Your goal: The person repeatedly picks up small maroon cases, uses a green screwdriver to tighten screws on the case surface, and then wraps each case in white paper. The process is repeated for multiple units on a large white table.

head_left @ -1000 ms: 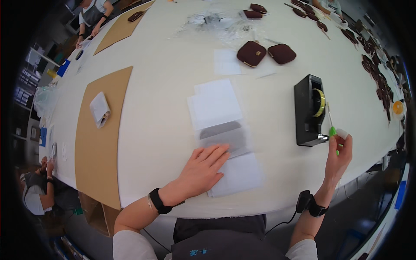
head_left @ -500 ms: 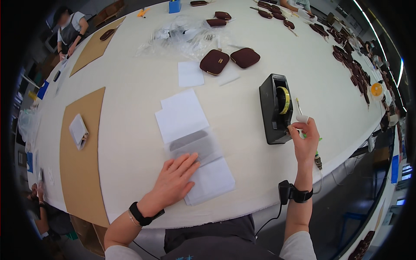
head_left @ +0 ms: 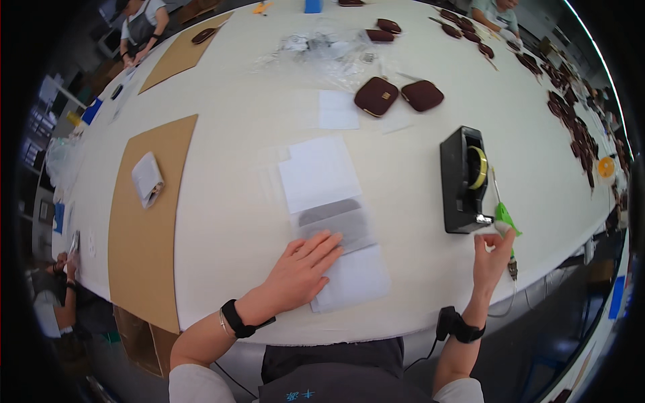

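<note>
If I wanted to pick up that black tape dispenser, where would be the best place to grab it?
Probably across the middle of the tape dispenser, from above, with fingers on its two long sides. It lies as a long narrow block, so the sides are close enough to pinch. Keep off the near end by the right hand, where the metal cutter sits, and off the yellow roll.

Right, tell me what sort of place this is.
Probably a workshop or packing room for small leather goods. Dark brown pouches lie in numbers on a long white table, a black tape dispenser stands by the right hand, and other people work at the far edges.
</note>
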Motion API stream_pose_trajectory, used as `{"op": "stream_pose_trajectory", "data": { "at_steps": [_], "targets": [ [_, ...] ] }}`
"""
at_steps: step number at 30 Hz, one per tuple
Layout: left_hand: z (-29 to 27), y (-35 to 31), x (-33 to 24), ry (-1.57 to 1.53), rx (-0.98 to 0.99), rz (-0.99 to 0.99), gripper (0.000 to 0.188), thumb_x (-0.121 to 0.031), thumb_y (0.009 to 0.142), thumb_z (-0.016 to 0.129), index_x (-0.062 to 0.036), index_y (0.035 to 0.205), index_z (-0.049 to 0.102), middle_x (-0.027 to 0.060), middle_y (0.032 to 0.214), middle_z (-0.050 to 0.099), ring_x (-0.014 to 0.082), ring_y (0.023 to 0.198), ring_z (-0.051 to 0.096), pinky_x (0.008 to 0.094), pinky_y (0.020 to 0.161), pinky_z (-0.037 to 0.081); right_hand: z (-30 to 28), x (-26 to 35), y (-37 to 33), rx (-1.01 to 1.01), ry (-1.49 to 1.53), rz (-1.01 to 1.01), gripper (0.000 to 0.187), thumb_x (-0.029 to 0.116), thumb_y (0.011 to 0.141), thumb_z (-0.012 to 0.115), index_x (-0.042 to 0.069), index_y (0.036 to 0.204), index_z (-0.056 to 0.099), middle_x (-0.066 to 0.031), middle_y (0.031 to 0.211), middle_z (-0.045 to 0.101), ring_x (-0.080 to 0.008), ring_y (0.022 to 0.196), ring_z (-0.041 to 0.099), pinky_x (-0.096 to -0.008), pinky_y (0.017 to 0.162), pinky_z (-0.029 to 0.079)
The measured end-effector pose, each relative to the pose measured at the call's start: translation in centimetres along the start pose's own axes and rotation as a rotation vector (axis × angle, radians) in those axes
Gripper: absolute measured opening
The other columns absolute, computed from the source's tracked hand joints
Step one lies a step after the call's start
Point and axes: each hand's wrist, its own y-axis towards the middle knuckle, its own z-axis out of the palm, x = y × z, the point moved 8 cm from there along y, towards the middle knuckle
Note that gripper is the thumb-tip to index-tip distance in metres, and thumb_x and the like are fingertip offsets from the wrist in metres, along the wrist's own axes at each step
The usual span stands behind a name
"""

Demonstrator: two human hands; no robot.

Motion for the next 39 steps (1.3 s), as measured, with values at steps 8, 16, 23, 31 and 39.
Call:
{"op": "stream_pose_trajectory", "data": {
  "at_steps": [8,16,23,31,39],
  "targets": [
    [0.4,-0.2,0.5,0.059,-0.013,0.018,0.061,-0.014,0.077,0.072,-0.0068,0.134,0.049,0.0073,0.149,0.037,0.0220,0.139,0.032,0.0396,0.105,0.032,10.7,12.7,-5.5,0.547,0.415,-0.246,0.032,0.004,0.076,0.074,0.001,0.100,0.051,-0.0036,0.078,0.069,-0.0126,0.084,0.060,-0.0272,0.084,0.043],
    [0.7,0.0,0.5,0.071,-0.046,0.050,0.060,-0.014,0.076,0.073,-0.0066,0.132,0.051,0.0066,0.148,0.039,0.0208,0.138,0.033,0.0381,0.103,0.033,19.6,13.1,-7.5,0.681,0.472,-0.168,0.029,0.003,0.076,0.071,0.001,0.099,0.052,-0.0034,0.081,0.070,-0.0179,0.087,0.056,-0.0322,0.081,0.045],
    [0.8,-0.3,0.9,0.036,-0.044,0.052,0.061,-0.014,0.076,0.073,-0.0062,0.132,0.051,0.0079,0.148,0.039,0.0210,0.138,0.034,0.0391,0.103,0.033,19.2,14.8,-8.5,0.530,0.271,-0.513,0.038,0.004,0.075,0.071,0.003,0.109,0.053,-0.0022,0.097,0.069,-0.0224,0.105,0.046,-0.0361,0.088,0.040],
    [0.1,0.1,0.2,0.007,-0.011,0.104,0.052,-0.014,0.079,0.071,-0.0048,0.126,0.054,0.0099,0.143,0.044,0.0246,0.135,0.037,0.0399,0.102,0.034,19.5,11.1,-0.6,0.450,0.458,-0.009,0.039,0.011,0.085,0.066,0.002,0.119,0.051,-0.0051,0.096,0.066,-0.0159,0.090,0.055,-0.0325,0.080,0.042],
    [-2.5,4.3,5.9,-0.153,-0.083,-0.274,0.063,-0.029,0.074,0.075,-0.0018,0.126,0.052,0.0155,0.121,0.055,0.0322,0.112,0.051,0.0411,0.094,0.040,2.2,13.2,1.1,-0.077,0.747,-0.290,0.027,-0.002,0.093,0.051,-0.001,0.120,0.049,-0.0081,0.100,0.059,-0.0116,0.092,0.054,-0.0248,0.084,0.042]
  ]
}}
